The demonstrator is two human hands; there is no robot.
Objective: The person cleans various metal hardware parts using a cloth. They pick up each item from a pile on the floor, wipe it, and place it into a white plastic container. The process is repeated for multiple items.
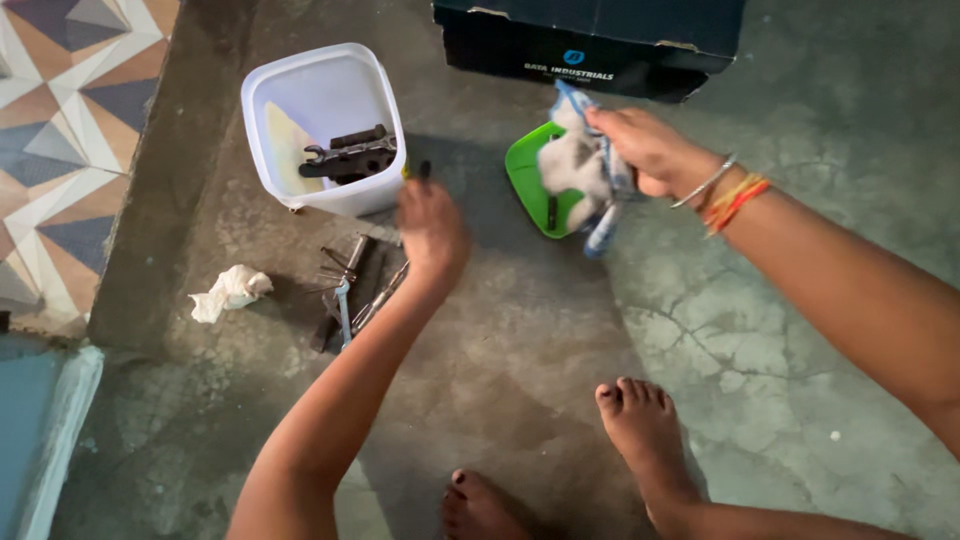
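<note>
Cloth (580, 165): grey-white, blue-edged, crumpled | right hand (640, 150) grips it | left hand (430, 225) pinches dark tool (423, 170)

At the upper left of the frame a plastic tub (318, 125) stands on the concrete floor (520, 340), with metal tools (350, 157) lying inside it. Just below the tub, more loose tools (350, 290) lie on the floor, and a crumpled paper (230, 292) sits to their left. The left hand (430, 225) is right of the tub, above the loose tools. At the top centre stands a cardboard box (590, 40); below it lies a lid (535, 185). The right hand (645, 150) holds a cloth (585, 165) over the lid. Two bare feet (640, 430) rest at the bottom centre.
</note>
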